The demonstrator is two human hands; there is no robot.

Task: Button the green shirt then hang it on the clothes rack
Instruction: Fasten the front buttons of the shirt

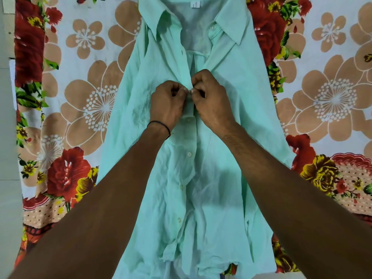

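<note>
A mint-green shirt (217,162) lies flat on a flowered bedsheet, collar at the far end and hem toward me. My left hand (167,103) and my right hand (211,97) meet at the front placket, about chest height. Both pinch the placket fabric between thumb and fingertips, around a button that the fingers mostly hide. Below my hands several white buttons (189,154) sit closed down the front. Above them the shirt lies open up to the collar, where a button (213,27) shows on the right side. A black band circles my left wrist.
The flowered bedsheet (90,97) with tan and red blooms spreads on both sides of the shirt. A pale wall or floor strip (8,137) runs along the left edge. No clothes rack is in view.
</note>
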